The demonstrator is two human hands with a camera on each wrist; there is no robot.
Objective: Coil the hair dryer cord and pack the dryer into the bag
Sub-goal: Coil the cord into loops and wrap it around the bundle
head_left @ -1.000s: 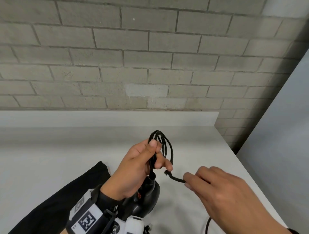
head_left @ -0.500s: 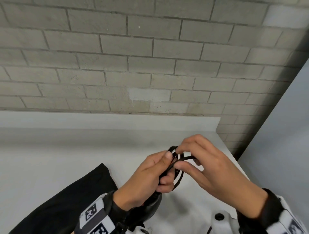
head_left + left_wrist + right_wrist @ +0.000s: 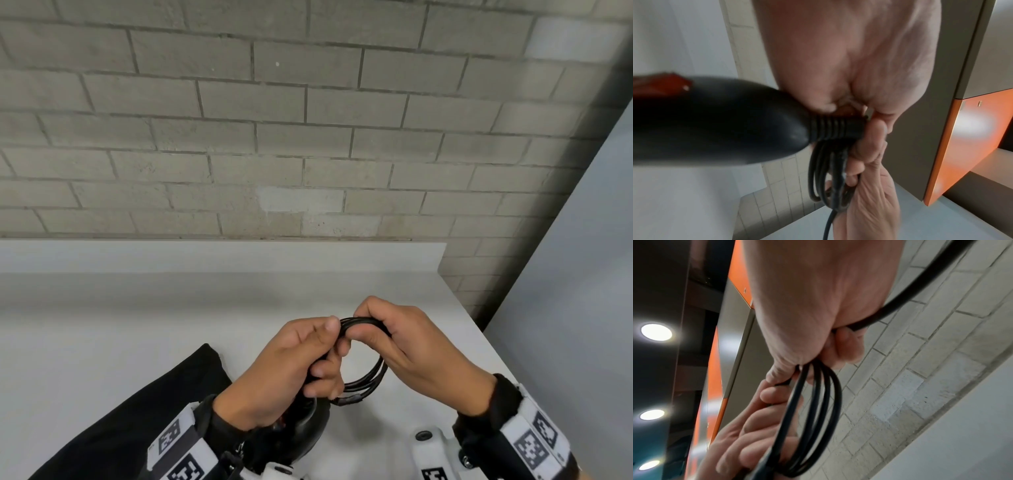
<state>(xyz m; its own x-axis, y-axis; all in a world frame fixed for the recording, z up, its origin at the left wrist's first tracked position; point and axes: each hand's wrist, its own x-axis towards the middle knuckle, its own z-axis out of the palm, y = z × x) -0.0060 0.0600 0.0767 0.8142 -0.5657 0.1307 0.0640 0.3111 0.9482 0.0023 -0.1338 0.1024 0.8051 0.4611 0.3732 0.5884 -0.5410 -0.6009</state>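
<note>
The black cord (image 3: 370,375) forms a small coil of several loops held above the white counter (image 3: 102,325). My left hand (image 3: 301,359) grips the coil's left side together with the base of the black hair dryer (image 3: 298,431), whose body hangs below my wrist. In the left wrist view the dryer handle (image 3: 725,113) and its ribbed cord collar sit against my palm, loops (image 3: 822,175) hanging beside my fingers. My right hand (image 3: 394,339) pinches the top of the coil; the right wrist view shows the loops (image 3: 818,402) under its fingers and one strand (image 3: 920,282) trailing away. The black bag (image 3: 137,411) lies flat at lower left.
A grey brick wall (image 3: 274,137) rises behind the counter's raised back edge. The counter ends at the right near a pale panel (image 3: 582,308). Orange and grey cabinet fronts (image 3: 962,146) show in the wrist views.
My right hand brought the loose cord end up to the coil and now grips the loops at the top. The coil has lowered and turned flatter between both hands.
</note>
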